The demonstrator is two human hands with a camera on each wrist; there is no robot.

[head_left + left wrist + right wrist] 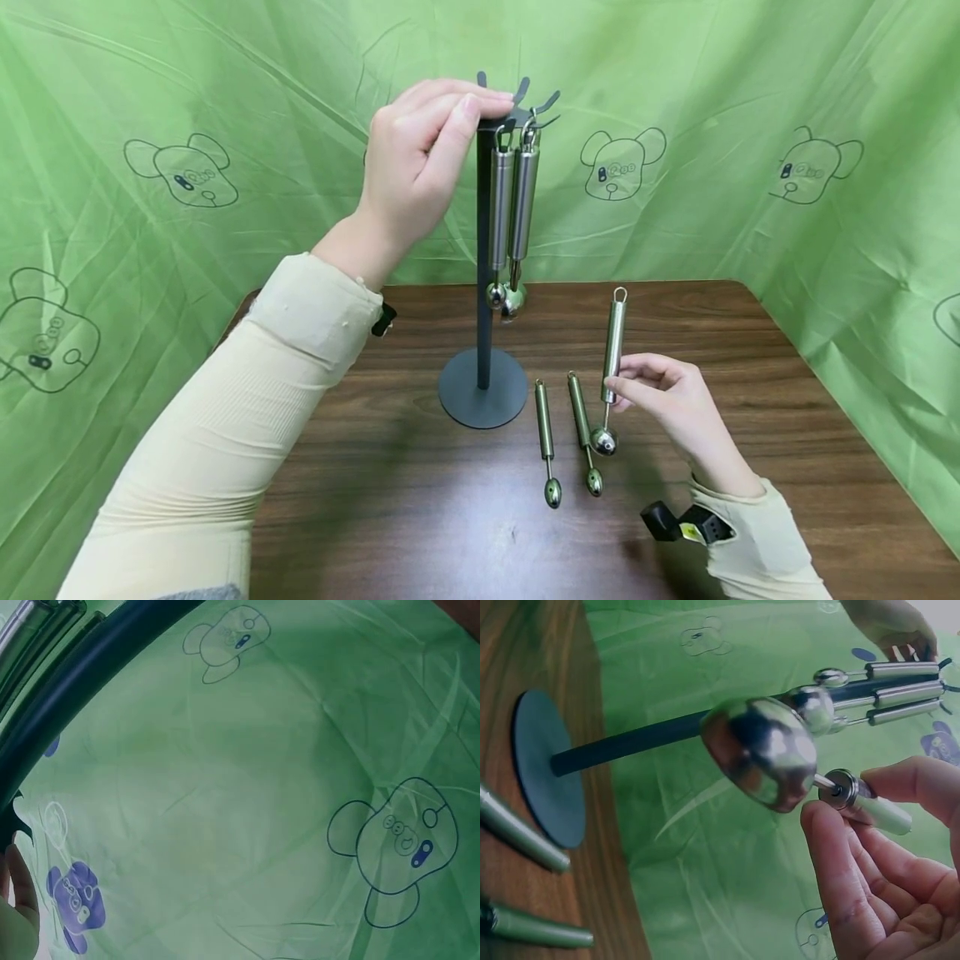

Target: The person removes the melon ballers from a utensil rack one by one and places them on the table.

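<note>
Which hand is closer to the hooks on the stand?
Left: the left hand is at the top of the stand, beside the hooks; the right hand is lower, farther away, holding a scoop.

L hand (416, 154) up high w/ forearm (217, 425) slanted, R hand (671, 400) lower, pinching.

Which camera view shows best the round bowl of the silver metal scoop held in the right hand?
The right wrist view: the round silver metal bowl appears large and unobstructed. The head view shows it smaller, below the right hand; the left wrist view does not show it.
</note>
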